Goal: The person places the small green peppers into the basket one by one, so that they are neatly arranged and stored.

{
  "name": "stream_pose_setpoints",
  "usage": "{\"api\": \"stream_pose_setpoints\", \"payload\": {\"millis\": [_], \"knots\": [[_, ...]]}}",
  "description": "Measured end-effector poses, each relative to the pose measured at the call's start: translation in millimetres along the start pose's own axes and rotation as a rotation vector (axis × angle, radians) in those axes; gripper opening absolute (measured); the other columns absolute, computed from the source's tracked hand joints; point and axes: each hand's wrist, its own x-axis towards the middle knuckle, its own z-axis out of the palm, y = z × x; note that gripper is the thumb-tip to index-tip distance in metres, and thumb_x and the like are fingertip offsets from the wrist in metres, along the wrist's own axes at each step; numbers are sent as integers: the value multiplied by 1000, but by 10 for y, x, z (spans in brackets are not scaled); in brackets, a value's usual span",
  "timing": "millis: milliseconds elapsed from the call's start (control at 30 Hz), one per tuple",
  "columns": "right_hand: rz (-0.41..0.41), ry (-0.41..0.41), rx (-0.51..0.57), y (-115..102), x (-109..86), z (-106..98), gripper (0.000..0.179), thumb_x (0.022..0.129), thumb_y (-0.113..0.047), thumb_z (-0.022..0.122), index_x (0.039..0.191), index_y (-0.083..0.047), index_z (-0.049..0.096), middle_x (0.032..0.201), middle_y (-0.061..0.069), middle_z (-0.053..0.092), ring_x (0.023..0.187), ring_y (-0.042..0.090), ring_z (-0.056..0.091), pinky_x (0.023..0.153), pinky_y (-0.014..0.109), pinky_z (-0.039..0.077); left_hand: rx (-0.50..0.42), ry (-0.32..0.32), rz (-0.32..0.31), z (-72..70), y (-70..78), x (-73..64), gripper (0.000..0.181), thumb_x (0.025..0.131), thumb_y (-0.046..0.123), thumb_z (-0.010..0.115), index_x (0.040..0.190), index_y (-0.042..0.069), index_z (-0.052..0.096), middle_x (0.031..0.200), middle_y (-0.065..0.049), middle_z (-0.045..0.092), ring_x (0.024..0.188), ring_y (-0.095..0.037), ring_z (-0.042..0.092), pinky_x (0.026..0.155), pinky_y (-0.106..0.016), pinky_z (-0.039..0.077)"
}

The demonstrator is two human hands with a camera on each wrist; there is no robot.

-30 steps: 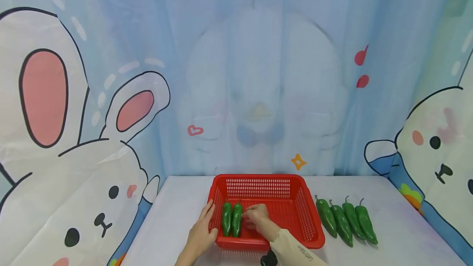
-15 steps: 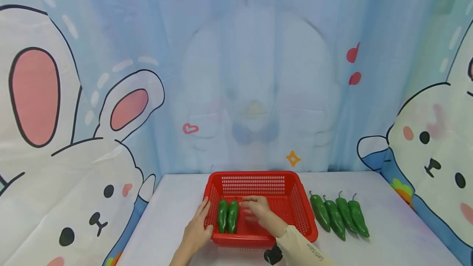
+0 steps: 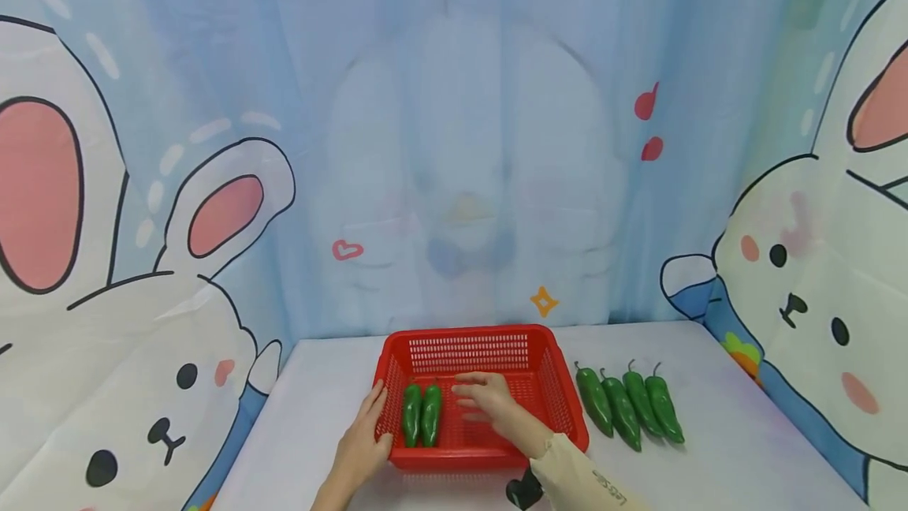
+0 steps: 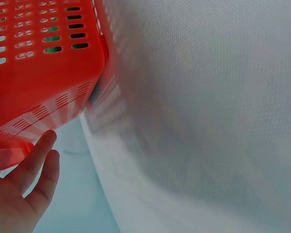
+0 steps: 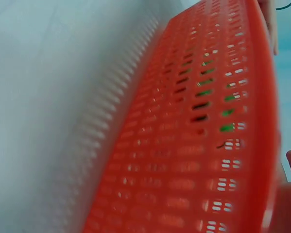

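Two green chili peppers lie side by side, left one and right one, inside a red plastic basket. My left hand rests along the basket's left side, fingers fairly straight at the rim; in the left wrist view this hand has two fingers outside the red wall. Over the middle of the basket is my right hand, fingers extended and holding nothing, just right of the peppers. Through the slots in the right wrist view, bits of green pepper show behind the basket wall.
To the right of the basket several more green chili peppers lie in a row on the white tabletop, stems pointing away. A blue curtain with cartoon rabbits hangs behind the table's far edge.
My right hand has drawn slightly away from the right pepper in the basket, and its fingers have straightened. The left hand stays at the rim. The head view has turned a little right.
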Motion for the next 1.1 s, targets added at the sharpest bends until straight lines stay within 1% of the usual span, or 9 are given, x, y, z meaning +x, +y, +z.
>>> {"api": "stream_pose_setpoints", "payload": {"millis": [167, 300, 467, 667, 767, 867, 967, 1100], "knots": [[-21, 11, -4, -52, -19, -68, 40, 90, -9, 68, 127, 7, 61, 118, 23, 67, 109, 41, 63, 82, 52, 55, 2, -8, 7, -18, -2, -2, 74, 75, 7, 57, 147, -1, 42, 158, -9, 33, 136, -36, 43, 92, -60, 48], [-31, 15, 5, -96, -38, -125, 40, 90, -10, 69, 126, 7, 62, 116, 21, 67, 103, 36, 67, 84, 52, 54, 14, -4, 8, -27, -8, -8, 74, 75, 7, 57, 147, -1, 43, 157, -8, 34, 135, -35, 44, 91, -59, 49], [-44, 19, 14, -150, -74, -217, 40, 89, -10, 69, 125, 7, 62, 115, 19, 68, 101, 33, 68, 83, 51, 55, 18, -23, 8, -44, 2, -15, 75, 75, 8, 57, 148, -1, 41, 158, -10, 33, 135, -37, 44, 89, -59, 49], [-58, 54, 21, -181, -87, -363, 40, 89, -11, 70, 125, 7, 62, 117, 20, 67, 97, 31, 70, 82, 51, 55, 11, -32, 11, -54, 10, -21, 75, 75, 7, 58, 148, -1, 41, 158, -11, 33, 134, -38, 44, 90, -60, 49], [-50, 78, 9, -174, -80, -424, 39, 89, -11, 70, 124, 6, 64, 114, 18, 68, 93, 28, 70, 81, 50, 56, 14, -23, 16, -53, 2, -16, 75, 75, 7, 58, 148, -1, 41, 157, -11, 33, 134, -38, 45, 90, -60, 49], [-45, 100, 2, -174, -77, -487, 37, 90, -9, 68, 123, 6, 64, 112, 19, 69, 90, 26, 71, 81, 50, 56, 10, -13, 23, -54, 4, -2, 75, 76, 7, 58, 148, -1, 41, 157, -11, 34, 134, -37, 45, 90, -59, 49], [-41, 117, -3, -180, -80, -559, 38, 91, -9, 67, 126, 6, 62, 115, 20, 68, 92, 27, 70, 81, 49, 56, 2, -12, 24, -50, 13, 7, 74, 76, 6, 58, 148, -1, 41, 157, -12, 34, 135, -38, 43, 91, -59, 48], [-23, 139, -26, -186, -88, -663, 42, 92, -12, 67, 129, 6, 60, 119, 20, 65, 99, 31, 69, 81, 48, 56, -11, -32, 2, -44, 30, -9, 74, 76, 5, 58, 148, -2, 41, 158, -12, 33, 138, -38, 40, 95, -60, 46]]}}
